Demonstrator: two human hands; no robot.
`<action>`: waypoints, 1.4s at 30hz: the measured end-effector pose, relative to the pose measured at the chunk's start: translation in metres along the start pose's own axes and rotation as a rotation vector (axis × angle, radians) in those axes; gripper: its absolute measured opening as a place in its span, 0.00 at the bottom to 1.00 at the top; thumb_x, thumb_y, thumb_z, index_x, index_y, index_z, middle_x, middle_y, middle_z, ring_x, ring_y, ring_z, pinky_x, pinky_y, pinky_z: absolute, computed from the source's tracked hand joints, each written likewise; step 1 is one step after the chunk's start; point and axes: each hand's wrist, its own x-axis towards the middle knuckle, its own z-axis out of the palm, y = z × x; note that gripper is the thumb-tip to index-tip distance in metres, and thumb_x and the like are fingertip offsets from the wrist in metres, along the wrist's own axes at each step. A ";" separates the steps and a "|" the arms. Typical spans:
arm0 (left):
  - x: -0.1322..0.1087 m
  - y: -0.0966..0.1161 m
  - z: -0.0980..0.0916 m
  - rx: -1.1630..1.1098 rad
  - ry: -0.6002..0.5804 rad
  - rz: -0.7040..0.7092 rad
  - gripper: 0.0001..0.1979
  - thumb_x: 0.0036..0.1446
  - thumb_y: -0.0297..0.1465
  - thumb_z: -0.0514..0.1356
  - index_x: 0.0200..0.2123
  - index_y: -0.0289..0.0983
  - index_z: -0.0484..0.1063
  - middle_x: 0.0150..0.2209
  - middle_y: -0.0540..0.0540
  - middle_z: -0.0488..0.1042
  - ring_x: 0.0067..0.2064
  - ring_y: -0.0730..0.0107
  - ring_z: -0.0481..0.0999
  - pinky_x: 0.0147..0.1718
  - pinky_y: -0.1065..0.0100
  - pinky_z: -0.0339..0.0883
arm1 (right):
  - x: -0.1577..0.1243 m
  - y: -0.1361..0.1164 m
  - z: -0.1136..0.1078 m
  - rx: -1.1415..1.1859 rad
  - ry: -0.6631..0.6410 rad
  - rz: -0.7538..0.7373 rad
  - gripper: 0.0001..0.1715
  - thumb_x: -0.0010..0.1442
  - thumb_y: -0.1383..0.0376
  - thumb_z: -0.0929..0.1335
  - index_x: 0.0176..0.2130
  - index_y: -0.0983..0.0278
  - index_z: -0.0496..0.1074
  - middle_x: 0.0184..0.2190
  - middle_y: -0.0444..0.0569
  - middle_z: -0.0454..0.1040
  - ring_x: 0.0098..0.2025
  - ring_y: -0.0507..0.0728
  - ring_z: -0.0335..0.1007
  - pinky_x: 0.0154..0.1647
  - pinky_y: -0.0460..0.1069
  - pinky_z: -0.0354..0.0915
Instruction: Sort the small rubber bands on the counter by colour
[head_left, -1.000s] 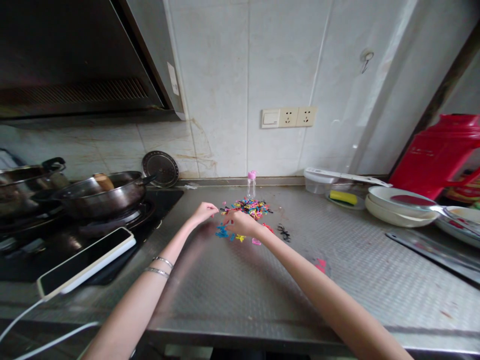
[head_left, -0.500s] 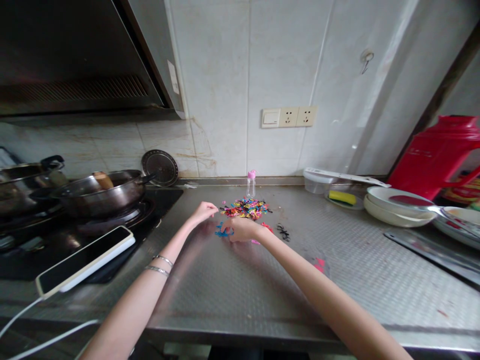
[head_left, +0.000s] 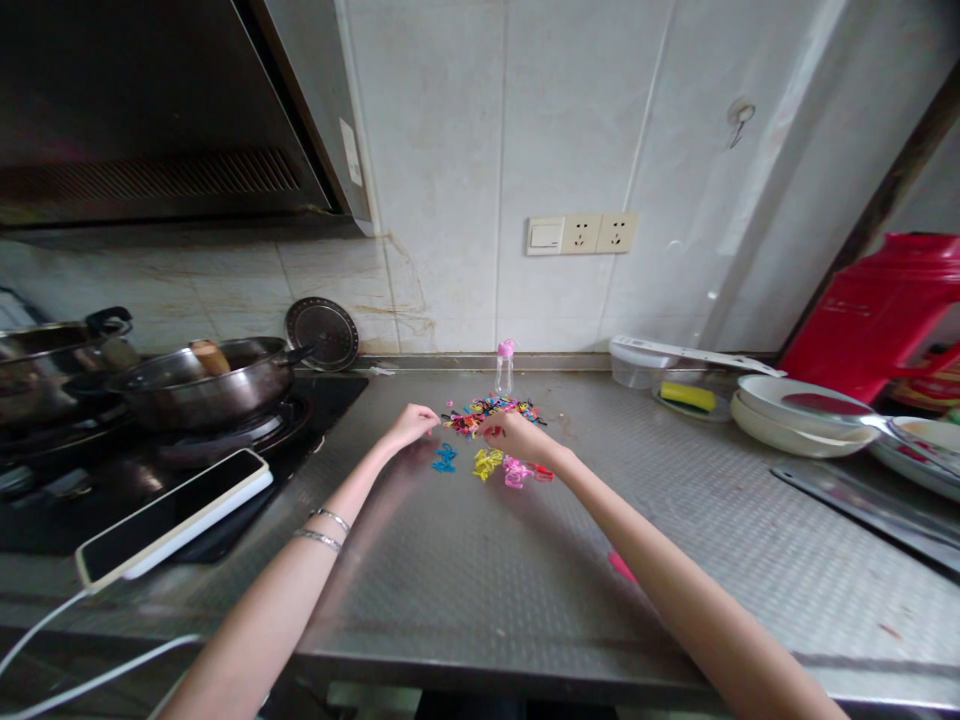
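Coloured bands (head_left: 495, 405): heaped just in front of the bottle (head_left: 505, 372).
Left hand (head_left: 411, 424): bent in, left of the bottle; I can't tell if it pinches anything.
Right hand (head_left: 521, 437): curled in front of the bottle; my grip is hidden.
Picking: I should pinch softly, one by one.
Counter (head_left: 420, 590): shiny metal, under the bottle.
Wall (head_left: 442, 130): pale tiles, behind the bottle.

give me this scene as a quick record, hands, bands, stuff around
Left hand: at left edge of mixed pile of small bands
Right hand: at pile's near edge, grip unclear
Colour groups: blue bands, yellow bands, pink bands, red bands
Behind pile: clear bottle, pink cap
Far left: steel pan, smartphone
Far right: yellow sponge, red thermos
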 end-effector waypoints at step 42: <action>-0.026 0.065 0.005 0.135 -0.339 0.164 0.13 0.43 0.36 0.59 0.24 0.31 0.76 0.17 0.50 0.68 0.20 0.77 0.61 0.21 0.74 0.51 | -0.036 0.023 -0.029 0.285 0.320 0.197 0.10 0.49 0.64 0.66 0.32 0.65 0.75 0.33 0.48 0.75 0.36 0.55 0.69 0.40 0.48 0.62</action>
